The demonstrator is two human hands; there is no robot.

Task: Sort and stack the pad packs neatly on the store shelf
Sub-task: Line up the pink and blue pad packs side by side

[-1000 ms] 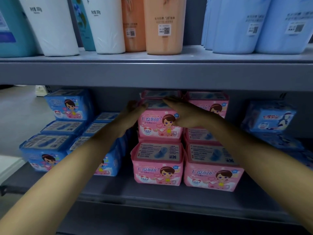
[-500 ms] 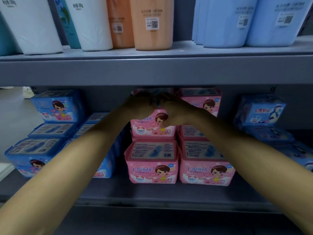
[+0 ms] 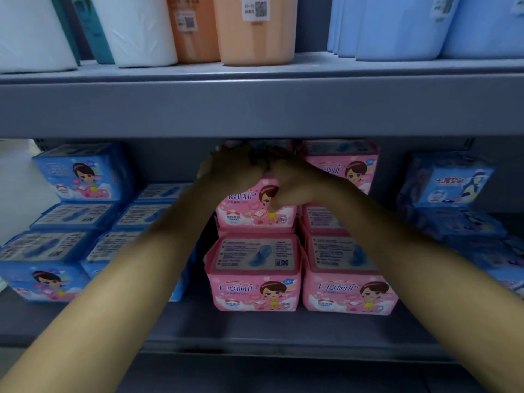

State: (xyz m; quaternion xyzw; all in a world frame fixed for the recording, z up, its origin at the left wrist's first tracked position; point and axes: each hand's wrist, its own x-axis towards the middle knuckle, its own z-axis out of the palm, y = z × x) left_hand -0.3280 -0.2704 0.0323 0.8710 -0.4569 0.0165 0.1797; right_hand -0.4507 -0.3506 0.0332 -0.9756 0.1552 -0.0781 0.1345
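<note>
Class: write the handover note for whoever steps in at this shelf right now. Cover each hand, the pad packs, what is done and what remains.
Left hand and right hand: both rest on the upper pink pack; fingers are hidden, so the grip is unclear.
That pack sits on the front pink pack; a second pink stack stands beside it.
Done: pink packs stacked in two columns.
Left: the blue packs on the left sit unevenly, and the blue packs on the right look loose.
</note>
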